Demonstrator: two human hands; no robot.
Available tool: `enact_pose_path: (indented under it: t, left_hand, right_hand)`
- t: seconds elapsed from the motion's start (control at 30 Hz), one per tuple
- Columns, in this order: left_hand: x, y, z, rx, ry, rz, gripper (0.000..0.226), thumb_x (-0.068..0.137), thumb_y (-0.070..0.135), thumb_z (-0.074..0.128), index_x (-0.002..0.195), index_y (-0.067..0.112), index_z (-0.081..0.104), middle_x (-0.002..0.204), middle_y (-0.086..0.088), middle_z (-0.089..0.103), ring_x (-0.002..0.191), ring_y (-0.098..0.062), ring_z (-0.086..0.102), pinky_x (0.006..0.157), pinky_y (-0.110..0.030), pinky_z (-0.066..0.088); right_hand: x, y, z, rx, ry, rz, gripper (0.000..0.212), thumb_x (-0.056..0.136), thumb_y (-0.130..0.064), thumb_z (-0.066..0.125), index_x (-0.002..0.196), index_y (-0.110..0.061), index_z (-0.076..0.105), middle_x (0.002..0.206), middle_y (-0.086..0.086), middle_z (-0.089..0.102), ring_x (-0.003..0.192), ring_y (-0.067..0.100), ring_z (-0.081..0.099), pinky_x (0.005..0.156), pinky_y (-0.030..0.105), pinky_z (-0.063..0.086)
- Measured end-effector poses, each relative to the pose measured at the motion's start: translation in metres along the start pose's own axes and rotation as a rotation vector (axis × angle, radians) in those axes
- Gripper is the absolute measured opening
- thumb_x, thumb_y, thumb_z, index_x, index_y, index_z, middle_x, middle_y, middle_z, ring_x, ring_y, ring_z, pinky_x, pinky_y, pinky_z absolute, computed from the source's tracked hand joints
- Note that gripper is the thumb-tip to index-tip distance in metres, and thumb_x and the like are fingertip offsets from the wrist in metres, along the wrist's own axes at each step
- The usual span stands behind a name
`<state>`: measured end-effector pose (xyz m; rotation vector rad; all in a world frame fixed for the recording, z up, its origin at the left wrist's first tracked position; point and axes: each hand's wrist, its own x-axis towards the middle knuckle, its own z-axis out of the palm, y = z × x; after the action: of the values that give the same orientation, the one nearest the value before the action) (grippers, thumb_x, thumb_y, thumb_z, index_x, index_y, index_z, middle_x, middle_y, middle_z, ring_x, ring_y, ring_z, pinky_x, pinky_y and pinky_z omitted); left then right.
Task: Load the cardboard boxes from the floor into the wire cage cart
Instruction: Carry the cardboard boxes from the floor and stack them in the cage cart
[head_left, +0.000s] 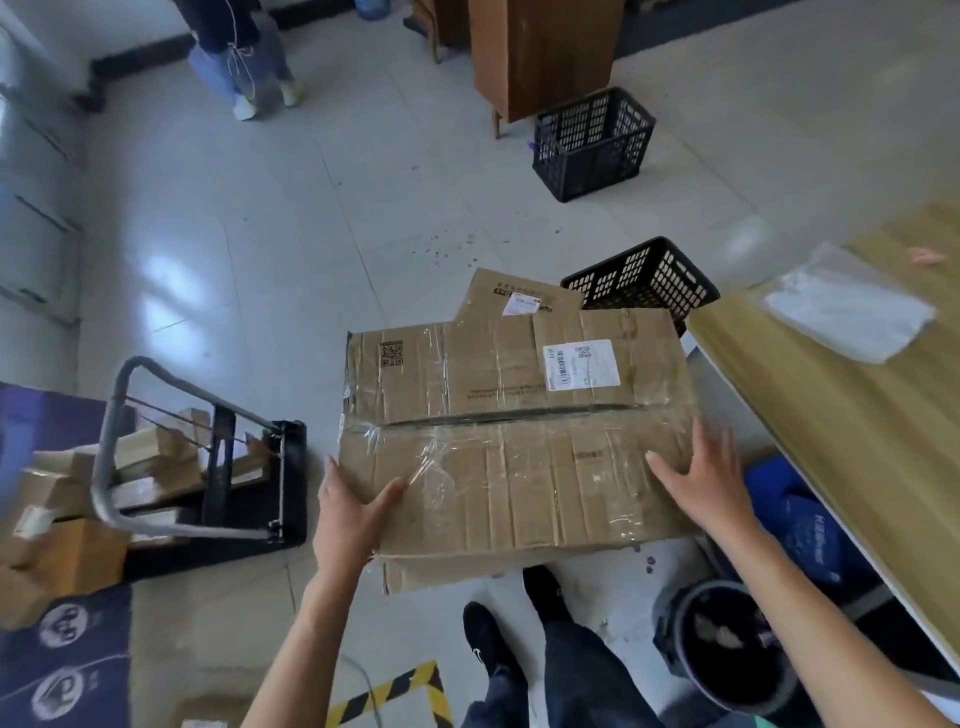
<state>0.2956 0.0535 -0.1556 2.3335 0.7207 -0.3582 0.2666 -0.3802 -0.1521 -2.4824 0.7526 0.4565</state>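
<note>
Nearest: the person's shoes (493, 644) on the tiled floor. Striped floor tape (395, 691) lies to their left. A dark bucket (727, 644) stands to their right, below the edge of the wooden surface (857, 441).

Just ahead of the shoes: large cardboard box (514, 441), top face up. The seam tape is wrinkled and the board heavily creased. A loose flap (415, 571) shows under the near left corner. Cannot tell whether the box is clear of the floor.

Left hand (358, 514) clasps the near left corner, thumb laid on the top face and fingers over the left edge. Right hand (701, 478) lies flat on the near right of the top, fingers straight and spread. It presses but does not grip.

Left of the box, near: cart (218, 467), handle bar toward the camera, small boxes (156, 457) stacked in it.

Behind: second box (519, 299) against the far edge, with a black crate (644, 280) just beside it.

Risks, as judged:
- The right hand has nothing under it, so a lift from this hold could let the right side drop or slide.
- Soft board and the loose flap mean the bottom may sag or open under load.
- On the swing left, the box could strike the handle bar or knock the small boxes.
- The bucket and the surface edge crowd the right side and the footing.
</note>
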Motion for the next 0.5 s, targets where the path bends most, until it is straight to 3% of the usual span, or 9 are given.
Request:
enact_pose_path:
  t: [0.1, 0.23, 0.3, 0.37, 0.43, 0.5]
  left_hand:
    - [0.001, 0.003, 0.002, -0.001, 0.039, -0.022, 0.101, 0.053, 0.081, 0.068, 0.136, 0.039, 0.029, 0.126, 0.010, 0.060, 0.107, -0.024, 0.063, 0.083, -0.047, 0.050]
    - [0.000, 0.002, -0.010, -0.055, 0.101, -0.053, 0.073, 0.050, 0.080, 0.070, 0.106, 0.042, 0.042, 0.089, 0.020, 0.062, 0.080, -0.016, 0.065, 0.067, -0.037, 0.049]
    - [-0.010, -0.011, -0.025, -0.097, 0.141, -0.073, 0.073, 0.051, 0.080, 0.071, 0.107, 0.043, 0.043, 0.091, 0.018, 0.063, 0.082, -0.015, 0.063, 0.070, -0.039, 0.052]
    - [-0.028, -0.032, -0.043, -0.124, 0.194, -0.099, 0.082, 0.054, 0.079, 0.071, 0.122, 0.044, 0.041, 0.103, 0.012, 0.062, 0.090, -0.019, 0.063, 0.079, -0.044, 0.054]
    - [-0.057, -0.056, -0.061, -0.140, 0.285, -0.151, 0.094, 0.055, 0.081, 0.070, 0.133, 0.042, 0.037, 0.111, 0.009, 0.059, 0.095, -0.020, 0.061, 0.080, -0.044, 0.054]
    - [-0.093, -0.083, -0.079, -0.186, 0.394, -0.231, 0.103, 0.051, 0.086, 0.068, 0.137, 0.040, 0.036, 0.114, 0.010, 0.059, 0.097, -0.018, 0.059, 0.077, -0.039, 0.051]
  right_hand:
    - [0.008, -0.001, -0.002, 0.071, -0.005, 0.028, 0.099, 0.083, -0.073, 0.051, 0.156, -0.029, 0.002, 0.157, 0.013, 0.028, 0.138, 0.037, 0.036, 0.095, 0.055, 0.044]
    - [0.005, -0.013, -0.001, 0.009, 0.097, -0.070, 0.090, 0.084, -0.074, 0.046, 0.154, -0.032, 0.009, 0.142, 0.013, 0.045, 0.123, 0.035, 0.051, 0.076, 0.046, 0.049]
    - [0.001, -0.029, 0.000, -0.011, 0.136, -0.141, 0.086, 0.085, -0.073, 0.045, 0.154, -0.032, 0.012, 0.136, 0.012, 0.050, 0.116, 0.034, 0.056, 0.070, 0.042, 0.047]
    - [-0.005, -0.050, 0.001, -0.011, 0.136, -0.223, 0.084, 0.086, -0.071, 0.045, 0.154, -0.033, 0.014, 0.134, 0.009, 0.053, 0.115, 0.033, 0.056, 0.076, 0.044, 0.049]
    - [-0.014, -0.074, 0.004, -0.004, 0.109, -0.305, 0.087, 0.086, -0.071, 0.048, 0.155, -0.031, 0.012, 0.143, 0.008, 0.050, 0.122, 0.034, 0.054, 0.084, 0.046, 0.050]
    - [-0.026, -0.102, 0.010, -0.011, 0.091, -0.392, 0.091, 0.084, -0.072, 0.050, 0.155, -0.031, 0.010, 0.151, 0.007, 0.044, 0.127, 0.035, 0.052, 0.083, 0.046, 0.050]
